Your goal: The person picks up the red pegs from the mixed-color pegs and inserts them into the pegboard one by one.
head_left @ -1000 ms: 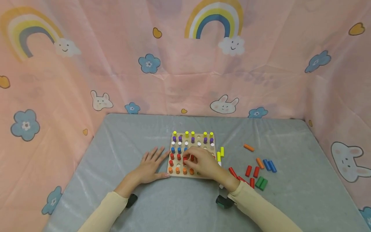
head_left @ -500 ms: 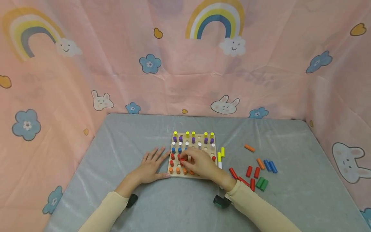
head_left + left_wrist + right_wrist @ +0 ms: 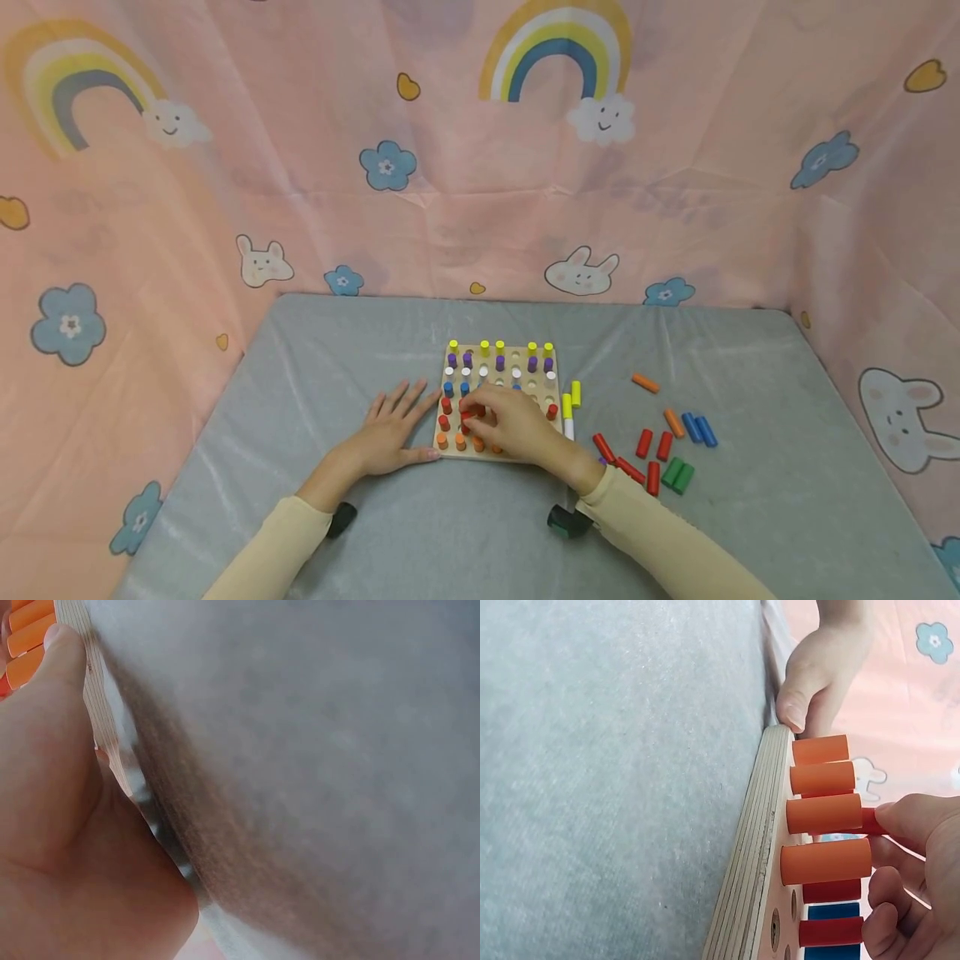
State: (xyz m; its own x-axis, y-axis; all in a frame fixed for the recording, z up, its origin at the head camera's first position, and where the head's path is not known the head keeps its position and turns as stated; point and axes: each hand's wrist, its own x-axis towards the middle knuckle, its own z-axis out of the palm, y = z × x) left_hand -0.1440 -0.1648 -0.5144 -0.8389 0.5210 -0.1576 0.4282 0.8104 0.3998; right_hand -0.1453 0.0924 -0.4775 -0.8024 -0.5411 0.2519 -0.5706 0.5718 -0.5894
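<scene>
A wooden pegboard [image 3: 471, 455] stands on the grey-covered table, with rows of yellow, purple, white, blue, red and orange pegs upright in its holes. My right hand [image 3: 517, 423] is over its middle, pinching a red peg [image 3: 871, 821] between thumb and finger. That peg stands at the board in the second row from the front, behind the orange pegs [image 3: 825, 814] in the right wrist view. My left hand [image 3: 386, 433] lies flat with spread fingers left of the board. Its thumb touches the board's near left corner, as the left wrist view also shows.
Right of the board lie loose red pegs [image 3: 644, 443], green pegs [image 3: 677, 475], blue pegs [image 3: 699, 429] and orange pegs [image 3: 673, 422]. Two yellow pegs [image 3: 576, 393] and a white peg [image 3: 568, 429] lie close by its right edge. A pink patterned cloth [image 3: 450, 233] hangs behind.
My right hand has moved a little left along the board with the red peg, bringing it to the second front row. The left hand has stayed in place.
</scene>
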